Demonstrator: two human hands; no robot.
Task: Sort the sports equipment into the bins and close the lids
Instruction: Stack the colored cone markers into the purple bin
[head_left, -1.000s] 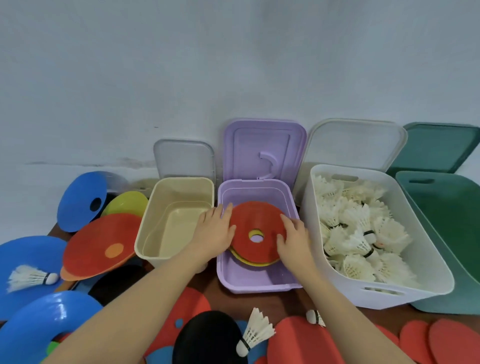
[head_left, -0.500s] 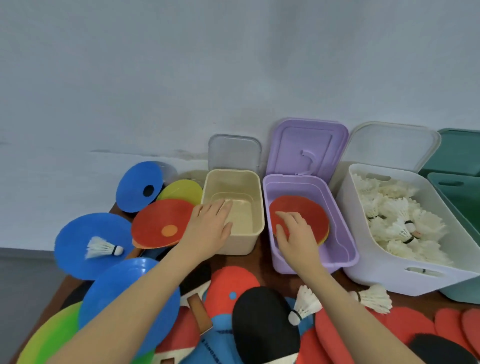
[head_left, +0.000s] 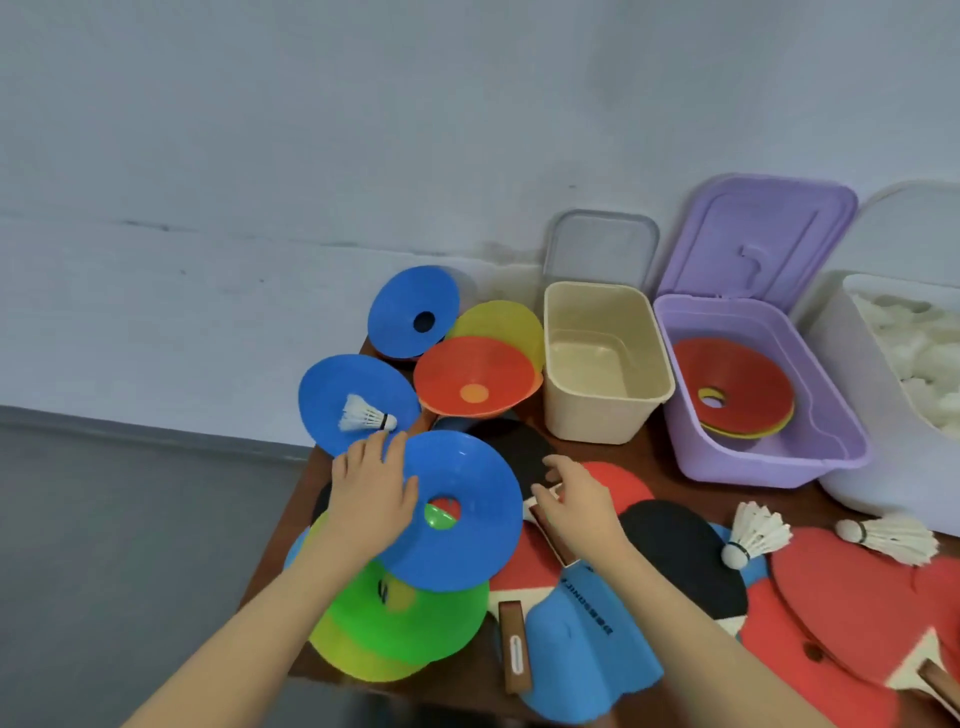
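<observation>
My left hand (head_left: 371, 499) lies at the left rim of a blue disc cone (head_left: 467, 525), thumb on its top and fingers straight. That cone sits tilted on a stack of green and yellow cones (head_left: 410, 623). My right hand (head_left: 576, 501) hovers just right of it over black and red table-tennis paddles (head_left: 675, 551), fingers loosely bent and holding nothing. The purple bin (head_left: 769, 457) stands with its lid up and holds red and yellow cones (head_left: 737, 384). The cream bin (head_left: 602, 415) has nothing in it.
Further cones, blue (head_left: 410, 312), orange (head_left: 475, 376) and yellow, lie at the back left; one blue cone carries a shuttlecock (head_left: 366, 415). Two shuttlecocks (head_left: 753, 535) lie among red paddles at right. A white bin (head_left: 852, 415) of shuttlecocks stands far right. The table ends just left of my left hand.
Both hands have left the purple bin, where the red cone now lies. My view swung left, and my left hand came down onto the blue cone.
</observation>
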